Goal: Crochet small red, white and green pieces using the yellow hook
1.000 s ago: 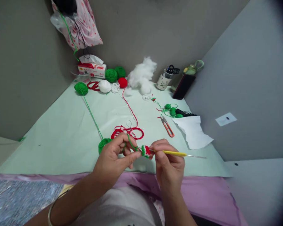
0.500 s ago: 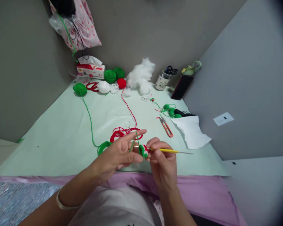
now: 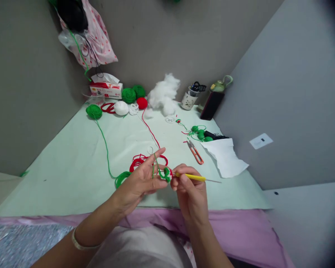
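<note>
Between my hands is a small crochet piece [image 3: 166, 174] in green, white and red. My left hand [image 3: 145, 176] holds its near edge between thumb and fingers, the index finger stretched out with green yarn [image 3: 155, 160] looped over it. My right hand [image 3: 191, 190] grips the yellow handle of a crochet hook [image 3: 194, 177], whose metal shaft passes into the piece. The hook's tip is hard to make out. Below my left hand lies a coil of green yarn [image 3: 122, 179], and behind it loops of red yarn [image 3: 136, 163].
Farther back stand a tissue box [image 3: 107, 90], yarn balls [image 3: 128, 95], white stuffing [image 3: 163, 95], a cup [image 3: 189, 99] and a phone [image 3: 212, 105] leaning on a bottle. Orange thread snips [image 3: 195, 152] and white paper [image 3: 226, 158] lie on the right. Grey walls close in the table.
The crochet piece has turned so more of its green side faces me. Both hands and the hook have shifted slightly left. The view has tilted a little.
</note>
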Motion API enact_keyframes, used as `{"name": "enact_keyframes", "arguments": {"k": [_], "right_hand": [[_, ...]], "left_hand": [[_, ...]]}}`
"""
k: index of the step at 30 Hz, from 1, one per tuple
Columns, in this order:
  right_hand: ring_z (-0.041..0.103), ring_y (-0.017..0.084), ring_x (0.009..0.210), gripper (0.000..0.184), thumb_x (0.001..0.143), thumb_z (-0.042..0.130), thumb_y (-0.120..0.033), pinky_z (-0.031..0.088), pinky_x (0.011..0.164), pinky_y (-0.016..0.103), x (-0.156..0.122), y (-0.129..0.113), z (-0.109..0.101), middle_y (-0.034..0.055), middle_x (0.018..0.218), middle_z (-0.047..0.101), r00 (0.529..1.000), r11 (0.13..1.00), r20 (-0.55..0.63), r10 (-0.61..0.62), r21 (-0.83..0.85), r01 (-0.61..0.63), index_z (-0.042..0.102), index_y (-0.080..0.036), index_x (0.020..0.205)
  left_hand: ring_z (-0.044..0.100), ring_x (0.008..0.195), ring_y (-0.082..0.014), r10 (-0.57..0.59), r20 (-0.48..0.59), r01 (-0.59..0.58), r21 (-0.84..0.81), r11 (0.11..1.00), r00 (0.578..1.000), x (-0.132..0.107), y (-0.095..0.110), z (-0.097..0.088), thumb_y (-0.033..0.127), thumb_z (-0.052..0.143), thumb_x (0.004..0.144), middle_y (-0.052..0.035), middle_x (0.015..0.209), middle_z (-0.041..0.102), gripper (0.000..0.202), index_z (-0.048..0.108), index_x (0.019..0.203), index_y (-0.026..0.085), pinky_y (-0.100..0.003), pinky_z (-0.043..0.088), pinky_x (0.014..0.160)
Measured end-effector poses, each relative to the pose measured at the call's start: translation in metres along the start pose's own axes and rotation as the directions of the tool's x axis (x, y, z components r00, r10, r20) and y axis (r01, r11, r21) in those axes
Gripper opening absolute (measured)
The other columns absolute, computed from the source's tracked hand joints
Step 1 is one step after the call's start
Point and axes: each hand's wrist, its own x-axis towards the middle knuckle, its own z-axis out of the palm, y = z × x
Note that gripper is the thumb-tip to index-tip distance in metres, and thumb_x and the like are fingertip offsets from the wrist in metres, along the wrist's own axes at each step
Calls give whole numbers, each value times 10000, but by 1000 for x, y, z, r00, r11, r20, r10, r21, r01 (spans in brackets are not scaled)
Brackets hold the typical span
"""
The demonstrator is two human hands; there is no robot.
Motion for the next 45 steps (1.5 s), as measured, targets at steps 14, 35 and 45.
{"name": "enact_keyframes", "arguments": {"k": [14,35,45], "right_hand": [[603,88,576,121,856,848,-327,478,538,202,10,-16,-15,27,743,700,998,999,48,42,-30,-40,840,-211,821],[559,103,594,100,888,803,-276,397,504,217,7,-35,-26,27,727,644,995,987,93,-23,-154,37,820,-200,827],[429,86,504,147,848,851,-356,361,459,203,3,-26,-16,-12,680,604,990,991,60,130,36,-132,779,-238,798]], "left_hand": [[157,475,-27,-73,104,80,-66,995,992,-1,-5,-12,159,749,825,96,642,413,444,720,1269,164,-217,173,490],[408,678,-97,-8,154,-62,444,894,988,-6,0,-4,99,639,879,31,953,517,647,548,1486,306,-271,279,586],[288,579,-52,-57,157,37,128,991,986,-10,-1,6,306,827,890,13,980,571,741,522,1565,305,-233,180,482]]}}
